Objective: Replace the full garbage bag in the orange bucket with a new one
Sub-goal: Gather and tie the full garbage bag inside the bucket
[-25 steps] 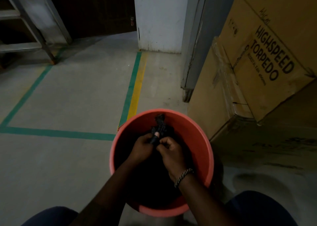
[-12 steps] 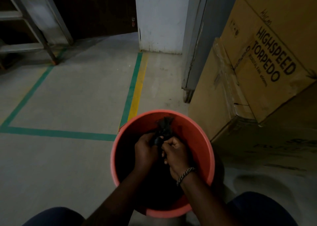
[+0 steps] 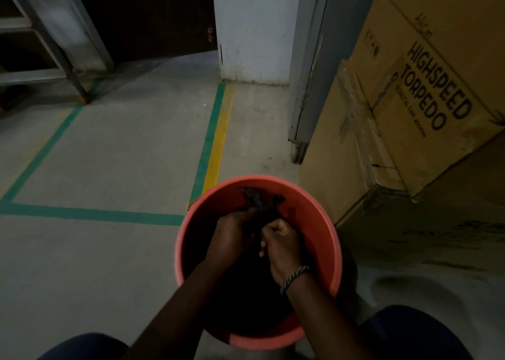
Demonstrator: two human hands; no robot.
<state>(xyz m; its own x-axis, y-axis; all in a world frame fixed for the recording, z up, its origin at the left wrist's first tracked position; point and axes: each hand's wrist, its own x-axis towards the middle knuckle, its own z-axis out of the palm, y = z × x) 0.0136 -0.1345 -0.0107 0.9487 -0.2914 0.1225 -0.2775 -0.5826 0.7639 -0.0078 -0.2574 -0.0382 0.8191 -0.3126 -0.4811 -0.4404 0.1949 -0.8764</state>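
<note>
The orange bucket [image 3: 325, 223] stands on the floor just in front of me. Inside it sits the black garbage bag [image 3: 262, 199], its gathered neck sticking up toward the far rim. My left hand [image 3: 231, 236] and my right hand [image 3: 284, 246] are both down in the bucket, side by side, fists closed around the bunched neck of the bag. A braided bracelet is on my right wrist. The body of the bag is dark and mostly hidden under my arms.
Large cardboard boxes [image 3: 410, 108] stand close on the right of the bucket. A grey door frame [image 3: 308, 86] and a white pillar [image 3: 254, 31] are behind. Green and yellow floor tape [image 3: 211, 138] runs on the concrete floor to the left. A metal rack [image 3: 54, 45] stands far left.
Both hands have closed tighter on the bag's neck and sunk slightly lower in the bucket; the bag's top has spread a little above my fists.
</note>
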